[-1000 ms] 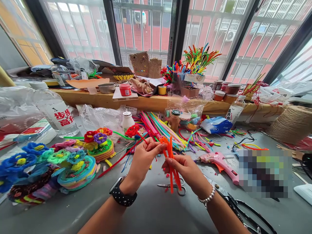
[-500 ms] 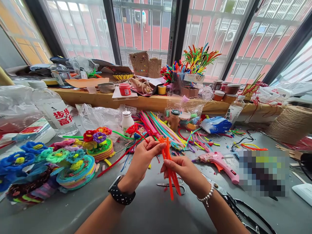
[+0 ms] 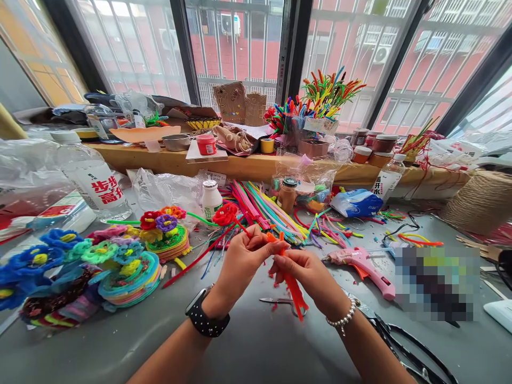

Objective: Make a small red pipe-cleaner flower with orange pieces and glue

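My left hand [image 3: 248, 258] is closed, thumb and forefinger pinching the upper ends of several orange pipe cleaners [image 3: 295, 294]. My right hand [image 3: 304, 274] grips the same bundle slightly lower, and the free ends hang down from its fingers. A red pipe-cleaner flower [image 3: 224, 214] appears beside the left hand; its red stem runs in behind the left fingers. Under the bundle, small scissors [image 3: 276, 301] lie on the grey table, their handles partly covered by the orange ends.
Pipe-cleaner flowers [image 3: 40, 260] crowd the left, near a water bottle [image 3: 96, 181]. Loose pipe cleaners [image 3: 276, 208] lie beyond the hands. To the right are a pink glue gun [image 3: 366, 266], large black-handled scissors [image 3: 404, 341], a blurred patch and a twine spool [image 3: 480, 200].
Both hands have shifted slightly right and closer together. The orange bundle now slants down to the right, its strands closer together. The red flower has moved right along with the left hand.
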Motion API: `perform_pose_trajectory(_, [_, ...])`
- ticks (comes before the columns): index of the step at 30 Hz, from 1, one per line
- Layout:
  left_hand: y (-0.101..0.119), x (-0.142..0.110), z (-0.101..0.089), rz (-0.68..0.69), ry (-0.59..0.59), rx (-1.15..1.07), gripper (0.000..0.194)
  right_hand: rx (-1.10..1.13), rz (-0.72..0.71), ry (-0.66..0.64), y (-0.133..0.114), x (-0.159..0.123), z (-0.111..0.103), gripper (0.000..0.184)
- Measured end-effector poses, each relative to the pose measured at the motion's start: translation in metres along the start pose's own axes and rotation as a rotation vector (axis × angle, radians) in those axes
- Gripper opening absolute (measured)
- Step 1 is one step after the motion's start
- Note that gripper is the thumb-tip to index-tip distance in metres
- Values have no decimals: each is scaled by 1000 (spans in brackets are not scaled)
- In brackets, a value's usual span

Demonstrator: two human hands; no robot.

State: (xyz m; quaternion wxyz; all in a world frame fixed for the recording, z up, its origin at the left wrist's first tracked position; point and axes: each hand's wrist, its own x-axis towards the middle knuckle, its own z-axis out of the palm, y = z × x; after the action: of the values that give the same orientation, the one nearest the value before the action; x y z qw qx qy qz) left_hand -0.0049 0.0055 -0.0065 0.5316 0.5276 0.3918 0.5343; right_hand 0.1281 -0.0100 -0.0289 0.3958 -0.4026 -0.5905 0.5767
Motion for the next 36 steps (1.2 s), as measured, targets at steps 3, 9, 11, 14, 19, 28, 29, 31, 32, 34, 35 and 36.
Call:
perform_pose_trajectory(3, [3,0,-2,93,76,77,47,-42,-24,-25,1,2,-2,32])
perform_pose_trajectory(9, [8,7,-11,177,161,61,49,-314,-107,2,5,5,-6,33])
perform_pose_trajectory(11, [8,9,-14,163,185,4,48,-359,-114,1,7,6,-7,33])
perform_pose_trajectory(14, [8,12,-18,132,224,-83,47,-379,-119,-29,9,7,-9,34])
perform_pose_trajectory(19, [9,15,-18,62,238,-182,46,-341,-107,-79,12,10,-9,34])
perform_pose_trajectory(28, [-6,9,-8,37,149,-69,40,-193,-33,-54,13,8,-7,35])
perform_pose_trajectory(29, [-8,10,-10,58,167,-58,43,-190,-35,-66,13,8,-7,35])
perform_pose_trajectory(31, [-10,11,-13,94,207,-36,47,-194,-45,-89,14,8,-8,35])
perform_pose_trajectory(32, [-10,12,-14,106,224,-27,47,-201,-48,-99,14,9,-8,35])
perform_pose_trajectory(34, [-10,14,-16,123,251,-29,47,-213,-47,-112,14,9,-9,34])
perform_pose_trajectory(35, [-9,15,-16,125,262,-38,47,-215,-41,-114,14,10,-9,33])
perform_pose_trajectory(36, [-7,15,-16,124,274,-50,48,-220,-31,-115,14,10,-9,33])
